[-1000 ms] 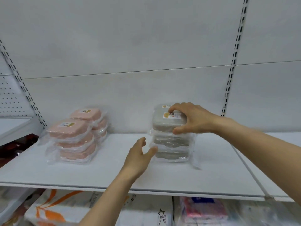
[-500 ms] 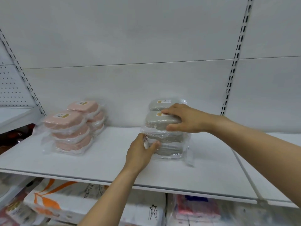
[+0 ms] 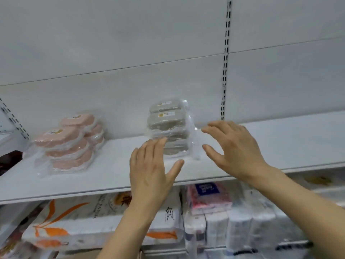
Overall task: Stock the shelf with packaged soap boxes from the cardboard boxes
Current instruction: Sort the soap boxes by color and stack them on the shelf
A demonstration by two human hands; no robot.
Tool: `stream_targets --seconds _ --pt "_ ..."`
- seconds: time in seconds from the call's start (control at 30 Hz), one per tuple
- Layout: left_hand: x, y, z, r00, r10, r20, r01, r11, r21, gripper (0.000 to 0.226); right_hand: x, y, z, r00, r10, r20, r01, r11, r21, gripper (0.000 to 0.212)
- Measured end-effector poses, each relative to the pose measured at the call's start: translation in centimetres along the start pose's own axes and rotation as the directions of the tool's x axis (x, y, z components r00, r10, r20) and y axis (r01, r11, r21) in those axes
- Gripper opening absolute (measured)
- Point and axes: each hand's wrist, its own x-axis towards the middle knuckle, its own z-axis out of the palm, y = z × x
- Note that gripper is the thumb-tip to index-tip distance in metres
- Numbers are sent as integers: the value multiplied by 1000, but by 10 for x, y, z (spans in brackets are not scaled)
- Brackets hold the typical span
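Lighting is even, diffuse and fairly bright, apparently from overhead; the white shelf [image 3: 112, 176] beneath my hands carries only faint, soft shadows. Both my left hand [image 3: 149, 169] and my right hand [image 3: 235, 146] show slight motion blur at the fingertips. Small glare spots sit on the clear wrap of the grey soap stack [image 3: 168, 128] just beyond my fingers. The whole frame is soft with compression smear. Below my wrists the lower goods [image 3: 214, 212] are dimmer and more blurred. Wide-angle distortion bends the shelf lines outward from my hands.

White store shelving.
A pale back panel [image 3: 130, 43] carried a slotted upright [image 3: 226, 58]; light was flat and even.
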Motion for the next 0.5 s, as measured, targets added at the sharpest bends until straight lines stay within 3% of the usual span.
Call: stream_targets --seconds 0.1,0.27,0.5 --pt "-27 28 4 995 71 68 -68 997 -45 67 -60 6 -10 993 115 2 -115 993 10 46" --pt "-68 82 30 955 196 223 -165 975 -150 75 -154 36 -30 938 305 163 -300 952 -54 53" --pt "-123 187 87 813 368 451 -229 915 -334 84 -260 124 -88 786 549 282 -498 834 -237 63"
